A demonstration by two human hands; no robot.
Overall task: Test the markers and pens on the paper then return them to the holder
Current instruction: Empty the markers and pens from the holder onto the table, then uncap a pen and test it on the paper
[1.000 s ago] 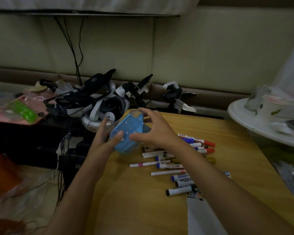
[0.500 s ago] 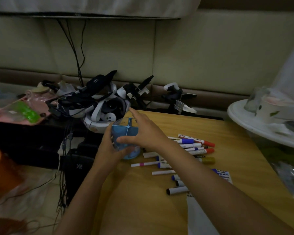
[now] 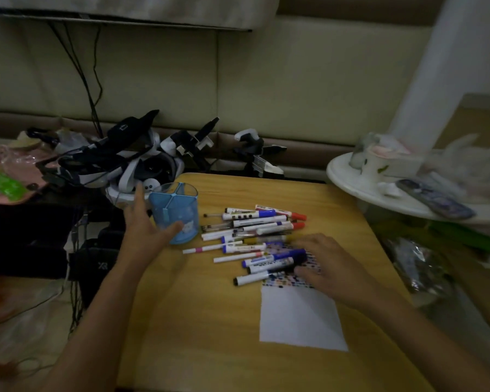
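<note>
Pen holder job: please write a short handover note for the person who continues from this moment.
Left hand: open, thumb touching the blue holder, which stands upright and empty at the table's far left edge.
Right hand: reaching onto the pile of markers and pens; whether it grips one I cannot tell.
The pile lies loose on the table right of the holder, the nearest ones overlapping the top of the paper.
Done: holder emptied and set down.
Left: the paper's white part shows no marks; test each one, then put all back in the holder.
</note>
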